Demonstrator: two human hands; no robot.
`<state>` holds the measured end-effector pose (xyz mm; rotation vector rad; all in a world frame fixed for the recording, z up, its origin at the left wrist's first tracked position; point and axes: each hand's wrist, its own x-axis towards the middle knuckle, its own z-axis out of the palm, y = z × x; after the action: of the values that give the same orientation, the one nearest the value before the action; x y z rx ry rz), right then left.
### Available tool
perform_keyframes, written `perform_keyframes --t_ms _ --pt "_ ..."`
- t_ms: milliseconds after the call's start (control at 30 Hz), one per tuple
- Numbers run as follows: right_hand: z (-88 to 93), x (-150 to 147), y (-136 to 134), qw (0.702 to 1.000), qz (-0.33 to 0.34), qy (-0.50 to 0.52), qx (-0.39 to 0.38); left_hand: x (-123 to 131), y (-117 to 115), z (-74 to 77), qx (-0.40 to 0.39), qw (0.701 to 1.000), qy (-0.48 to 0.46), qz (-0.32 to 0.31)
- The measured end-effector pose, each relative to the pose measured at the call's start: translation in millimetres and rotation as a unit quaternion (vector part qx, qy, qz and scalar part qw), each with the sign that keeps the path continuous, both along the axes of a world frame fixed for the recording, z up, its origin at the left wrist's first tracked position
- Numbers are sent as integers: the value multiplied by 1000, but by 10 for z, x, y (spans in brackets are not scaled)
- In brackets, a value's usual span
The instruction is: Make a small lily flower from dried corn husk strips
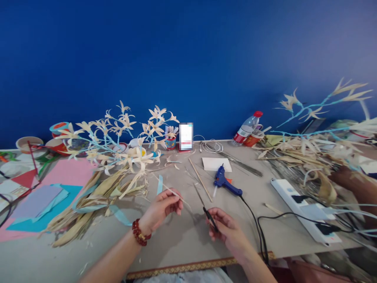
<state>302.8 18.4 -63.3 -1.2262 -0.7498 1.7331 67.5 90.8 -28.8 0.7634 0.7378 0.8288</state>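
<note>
My left hand (pixel 166 204), with a red bead bracelet (pixel 138 232) at the wrist, pinches a thin pale strip (pixel 184 201) that looks like dried husk. The strip slants across the fingers and both ends stick out. My right hand (pixel 222 226) is closed around the black handles of a pair of scissors (pixel 209 217), whose narrow blades point away from me. A gap separates the blades from the strip. Beyond my hands lie a thin wooden stick (pixel 200 179) and a blue glue gun (pixel 225 181) with its cord trailing towards me.
Husk flowers on pale-blue stems (pixel 113 143) spread at the left, above dried husks (pixel 88 212) and coloured paper (pixel 38 204). A lit phone (pixel 186 136) stands by the blue wall. On the right are a bottle (pixel 247 127), a power strip (pixel 300 208) and another person's arm (pixel 353 186).
</note>
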Motion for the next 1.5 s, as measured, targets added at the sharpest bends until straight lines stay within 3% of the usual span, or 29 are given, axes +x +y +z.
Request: perform_keyframes --t_ms 200,400,500,633,733,933,1033,1133,1333,1500 --pt "87 -261 22 998 -35 57 16 140 -48 -22 25 998 8 -61" --pt "212 -481 149 991 -6 128 26 172 -32 -20 143 986 70 -46" --pt "233 -541 189 991 -8 131 32 139 -17 -52 166 982 84 -33" --pt "250 -574 223 994 -31 87 64 103 -44 -108 122 991 42 -22" --pt "280 -567 247 990 -58 16 127 99 -84 -121 80 995 21 -48" --pt "309 -548 304 987 -42 -35 149 143 -105 -33 150 983 97 -46" --pt "279 -532 305 985 -56 -57 152 150 -95 28 153 981 115 -13" --pt "204 -480 248 986 -23 -66 150 123 -78 62 133 982 126 44" --pt "53 -385 11 976 121 -51 173 97 -60 52 89 983 112 116" --pt "78 -445 -25 976 114 -64 172 172 -91 52 77 984 115 116"
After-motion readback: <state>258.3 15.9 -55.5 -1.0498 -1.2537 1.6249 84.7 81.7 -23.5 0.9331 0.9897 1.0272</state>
